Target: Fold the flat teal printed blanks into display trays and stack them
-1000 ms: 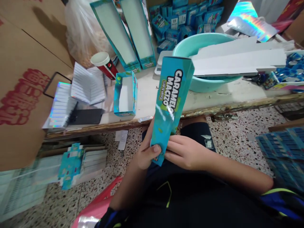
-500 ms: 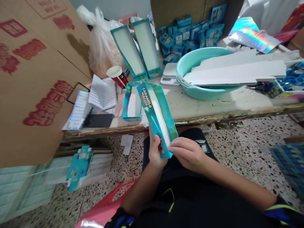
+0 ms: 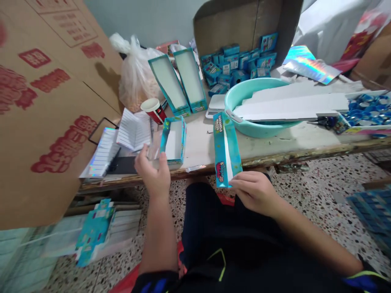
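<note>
My right hand point(image 3: 254, 190) pinches the lower corner of a long teal cardboard box point(image 3: 217, 150), printed "Caramelo Macizo". The box is held up at the table's front edge, its long opening turned partly toward the right. My left hand point(image 3: 154, 171) is empty, thumb and fingers apart, close to the near left corner of a shorter open teal box point(image 3: 184, 140) with a white inside. Whether it touches that box I cannot tell. Behind, two tall open teal boxes point(image 3: 169, 83) lean upright side by side.
A turquoise basin point(image 3: 262, 131) holds flat white card pieces point(image 3: 290, 106). Beyond it, a carton point(image 3: 226, 24) contains small blue boxes. A red cup point(image 3: 156, 114), an open notebook point(image 3: 132, 130) and a black phone point(image 3: 125, 165) lie left. A big carton point(image 3: 61, 122) flanks the table.
My left hand has let go of the long box and moved left to the shorter box. The right hand now holds the long box alone, shifted right and turned more upright.
</note>
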Demonstrator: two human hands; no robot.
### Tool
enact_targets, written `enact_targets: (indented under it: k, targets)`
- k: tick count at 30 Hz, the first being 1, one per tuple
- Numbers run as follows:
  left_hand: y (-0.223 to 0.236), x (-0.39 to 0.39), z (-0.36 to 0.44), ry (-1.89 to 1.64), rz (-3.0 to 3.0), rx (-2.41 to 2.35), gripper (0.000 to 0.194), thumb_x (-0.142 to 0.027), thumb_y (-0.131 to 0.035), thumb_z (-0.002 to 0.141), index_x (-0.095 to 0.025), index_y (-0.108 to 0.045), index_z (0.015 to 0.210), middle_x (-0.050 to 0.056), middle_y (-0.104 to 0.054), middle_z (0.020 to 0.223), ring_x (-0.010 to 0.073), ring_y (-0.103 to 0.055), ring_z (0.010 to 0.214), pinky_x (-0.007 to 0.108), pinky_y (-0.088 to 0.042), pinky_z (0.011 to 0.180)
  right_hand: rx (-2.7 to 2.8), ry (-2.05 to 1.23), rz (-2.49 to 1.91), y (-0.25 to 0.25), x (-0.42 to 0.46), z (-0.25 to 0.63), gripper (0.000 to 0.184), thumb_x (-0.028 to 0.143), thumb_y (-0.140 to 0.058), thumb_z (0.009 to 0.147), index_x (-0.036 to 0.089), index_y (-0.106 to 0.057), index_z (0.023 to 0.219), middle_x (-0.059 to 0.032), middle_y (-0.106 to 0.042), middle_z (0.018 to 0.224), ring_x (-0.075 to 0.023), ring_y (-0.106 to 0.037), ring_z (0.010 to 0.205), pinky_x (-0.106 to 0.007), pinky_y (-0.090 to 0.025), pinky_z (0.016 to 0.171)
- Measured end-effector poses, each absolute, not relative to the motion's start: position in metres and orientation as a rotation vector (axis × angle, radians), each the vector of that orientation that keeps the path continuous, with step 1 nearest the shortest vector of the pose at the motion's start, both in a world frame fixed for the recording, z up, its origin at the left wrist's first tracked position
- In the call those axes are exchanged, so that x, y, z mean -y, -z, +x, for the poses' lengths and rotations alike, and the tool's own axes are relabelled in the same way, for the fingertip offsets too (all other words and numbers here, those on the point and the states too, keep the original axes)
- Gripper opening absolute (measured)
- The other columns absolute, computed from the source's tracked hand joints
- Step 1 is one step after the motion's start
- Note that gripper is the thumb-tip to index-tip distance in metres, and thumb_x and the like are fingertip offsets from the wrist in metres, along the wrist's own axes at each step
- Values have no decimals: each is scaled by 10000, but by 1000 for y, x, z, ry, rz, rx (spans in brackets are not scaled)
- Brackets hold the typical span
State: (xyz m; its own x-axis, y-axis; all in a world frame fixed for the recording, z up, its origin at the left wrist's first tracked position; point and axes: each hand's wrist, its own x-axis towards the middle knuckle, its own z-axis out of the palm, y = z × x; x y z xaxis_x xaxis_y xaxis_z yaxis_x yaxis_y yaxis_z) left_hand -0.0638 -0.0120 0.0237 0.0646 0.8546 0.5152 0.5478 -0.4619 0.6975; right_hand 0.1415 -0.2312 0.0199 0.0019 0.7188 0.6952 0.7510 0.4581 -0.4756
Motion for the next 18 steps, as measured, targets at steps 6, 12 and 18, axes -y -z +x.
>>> enact_targets:
  k: [6, 12, 18]
  targets:
    - [7, -35, -73, -619, 2227, -1820, 434, -473, -447, 1003, -165, -715, 1148, 176, -712, 1179, 344, -657, 1116, 426, -489, 924, 1807, 141, -1307, -31, 189, 135, 200, 178, -517, 1023, 165, -712, 983, -82, -708, 849, -178, -627, 724, -315, -503, 641]
    - [9, -23, -72, -444, 2371, -1831, 519, -411, -259, 1065, -175, -717, 1118, 157, -745, 1120, 291, -700, 1019, 349, -465, 797, 1980, 133, -1499, -43, 82, 96, 318, 274, -383, 1081, 169, -679, 1136, -96, -692, 980, -205, -621, 850, -326, -460, 716]
    - [16, -25, -81, -406, 2377, -1806, 523, -375, -251, 1073, -179, -734, 1113, 147, -774, 1069, 259, -725, 974, 322, -456, 778, 2176, 15, -1801, -17, 16, 64, 266, 180, -426, 1033, 181, -656, 1169, -98, -690, 1038, -233, -650, 918, -342, -428, 759]
